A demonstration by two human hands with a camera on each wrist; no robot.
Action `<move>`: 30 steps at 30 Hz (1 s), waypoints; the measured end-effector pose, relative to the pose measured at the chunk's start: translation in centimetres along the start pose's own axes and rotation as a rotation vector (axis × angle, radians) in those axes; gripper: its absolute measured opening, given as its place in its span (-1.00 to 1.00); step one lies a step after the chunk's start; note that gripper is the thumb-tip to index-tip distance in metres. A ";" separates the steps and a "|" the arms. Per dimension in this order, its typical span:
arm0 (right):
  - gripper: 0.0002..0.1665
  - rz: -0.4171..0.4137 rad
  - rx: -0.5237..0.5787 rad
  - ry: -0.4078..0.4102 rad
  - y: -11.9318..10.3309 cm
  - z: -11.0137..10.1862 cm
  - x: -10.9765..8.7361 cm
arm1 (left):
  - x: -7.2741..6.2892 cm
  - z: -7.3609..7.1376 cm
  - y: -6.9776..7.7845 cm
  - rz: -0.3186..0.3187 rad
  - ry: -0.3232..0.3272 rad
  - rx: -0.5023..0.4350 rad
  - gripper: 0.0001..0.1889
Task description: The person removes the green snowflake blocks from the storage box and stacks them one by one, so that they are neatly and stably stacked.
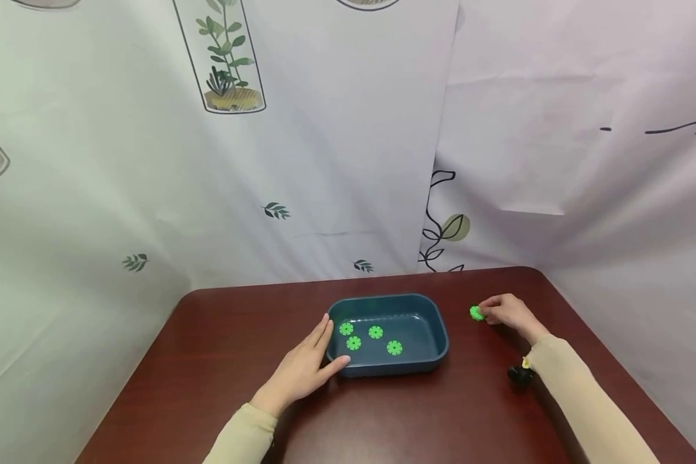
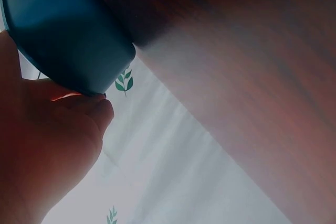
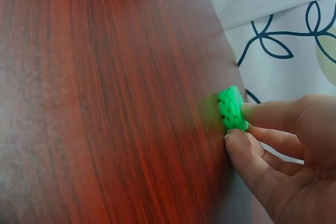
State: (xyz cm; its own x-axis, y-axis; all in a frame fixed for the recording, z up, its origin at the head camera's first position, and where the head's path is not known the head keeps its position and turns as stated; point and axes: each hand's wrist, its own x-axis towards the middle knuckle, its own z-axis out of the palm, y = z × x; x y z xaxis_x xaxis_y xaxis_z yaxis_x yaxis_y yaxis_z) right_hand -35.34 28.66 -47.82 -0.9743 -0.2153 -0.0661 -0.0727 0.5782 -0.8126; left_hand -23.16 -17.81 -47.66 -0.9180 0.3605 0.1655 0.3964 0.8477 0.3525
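Note:
A dark blue rectangular tray [image 1: 383, 370] sits on the table with several green notched discs [image 1: 394, 348] lying flat inside it. My left hand [image 1: 301, 367] rests against its left end, fingers straight along the side and thumb over the front left corner. In the left wrist view, the fingertips lie right at the edge of the tray [image 2: 68, 30]. To the right of the tray, my right hand [image 1: 510, 314] pinches a small stack of green notched discs [image 3: 231, 108] between thumb and fingertips, low over the tabletop.
A small black object with a yellow part [image 1: 520, 375] is beside the right sleeve. The reddish-brown table [image 1: 238, 335] has rounded far corners. A pale printed cloth [image 1: 348, 161] hangs behind it and at both sides.

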 end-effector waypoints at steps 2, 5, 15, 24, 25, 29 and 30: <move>-0.59 -0.007 0.001 0.002 0.2 -0.1 -0.1 | 0.1 0.0 0.1 -0.002 -0.011 -0.004 0.01; -0.59 -0.015 0.007 -0.007 0.6 -0.1 -0.3 | 0.0 0.1 0.1 -0.011 -0.026 -0.003 0.02; -0.26 -0.019 -0.103 -0.008 0.0 0.0 -0.3 | -0.1 0.1 -0.1 -0.010 0.001 0.004 0.03; -0.28 -0.115 -0.316 0.045 -1.1 0.9 0.0 | 0.0 -0.1 0.0 -0.012 -0.003 0.001 0.02; -0.29 -0.116 -0.325 0.049 -1.1 1.0 0.0 | 0.0 -0.1 0.0 -0.011 -0.004 0.001 0.02; -0.33 -0.130 -0.344 0.056 -1.3 1.1 0.1 | 0.0 -0.2 0.0 -0.011 -0.008 0.001 0.02; -0.35 -0.133 -0.348 0.059 -1.4 1.1 0.1 | 0.0 -0.2 0.0 -0.010 -0.008 0.002 0.02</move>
State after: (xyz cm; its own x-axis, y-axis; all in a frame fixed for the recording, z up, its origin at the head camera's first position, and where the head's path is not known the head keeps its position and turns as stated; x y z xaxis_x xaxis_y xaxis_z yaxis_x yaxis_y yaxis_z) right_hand -35.06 26.97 -47.39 -0.9613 -0.2669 0.0688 -0.2580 0.7831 -0.5659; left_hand -23.10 -17.86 -47.49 -0.9221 0.3547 0.1548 0.3869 0.8520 0.3528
